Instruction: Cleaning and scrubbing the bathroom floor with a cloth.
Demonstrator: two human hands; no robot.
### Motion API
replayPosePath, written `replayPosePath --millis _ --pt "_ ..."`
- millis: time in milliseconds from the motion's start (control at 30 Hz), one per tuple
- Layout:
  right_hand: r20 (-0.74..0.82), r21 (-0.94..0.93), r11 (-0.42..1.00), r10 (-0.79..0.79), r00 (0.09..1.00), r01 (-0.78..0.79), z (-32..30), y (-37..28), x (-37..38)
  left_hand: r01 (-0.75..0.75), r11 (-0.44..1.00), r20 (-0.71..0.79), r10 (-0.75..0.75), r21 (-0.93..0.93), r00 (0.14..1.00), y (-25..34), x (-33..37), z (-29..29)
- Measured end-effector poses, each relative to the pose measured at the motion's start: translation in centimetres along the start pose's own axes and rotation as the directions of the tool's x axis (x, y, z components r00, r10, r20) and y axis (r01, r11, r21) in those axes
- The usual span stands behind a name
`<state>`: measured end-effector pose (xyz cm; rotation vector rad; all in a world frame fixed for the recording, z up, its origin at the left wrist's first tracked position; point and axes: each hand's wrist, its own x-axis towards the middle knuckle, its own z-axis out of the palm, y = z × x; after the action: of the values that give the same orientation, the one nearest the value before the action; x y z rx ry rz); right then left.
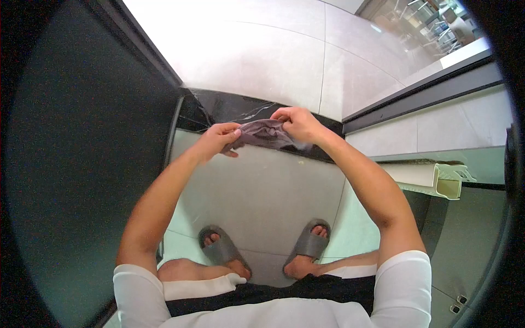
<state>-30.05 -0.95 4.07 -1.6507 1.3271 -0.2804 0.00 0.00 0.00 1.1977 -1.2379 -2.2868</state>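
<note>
Both of my arms reach forward over the floor, with a greyish-purple cloth (263,131) stretched between my hands. My left hand (219,140) pinches the cloth's left end between thumb and fingers. At the other end, my right hand (298,123) is closed on the cloth's upper right part. The cloth looks crumpled and sags a little in the middle, with a loose part hanging below my left hand. Behind it runs a black marble-like threshold strip (229,105).
A dark door panel (93,164) stands along the left. On the right are a dark frame rail (421,90) and a cream slotted plastic piece (445,180). Pale floor tiles (262,44) extend beyond the threshold. My feet in grey slippers (224,246) are below.
</note>
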Motion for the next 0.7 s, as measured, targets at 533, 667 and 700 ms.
replayPosePath --millis 533,667,700 --pt "-0.057 -0.577 0.805 -0.208 0.976 0.138 0.0 6.2 1.1 -0.082 -0.058 0.100 0.551 0.995 0.828 1.3 6.1 -0.5" --pt "-0.066 -0.581 0.766 -0.380 0.922 0.274 1.9 6.9 0.7 -0.109 -0.103 0.148 0.576 0.989 0.804 -1.4 6.5 -1.7" --pt "0.046 -0.563 0.791 -0.261 0.964 0.240 1.7 7.2 1.0 -0.114 -0.092 0.146 0.546 0.989 0.825 -1.1 7.0 -1.7"
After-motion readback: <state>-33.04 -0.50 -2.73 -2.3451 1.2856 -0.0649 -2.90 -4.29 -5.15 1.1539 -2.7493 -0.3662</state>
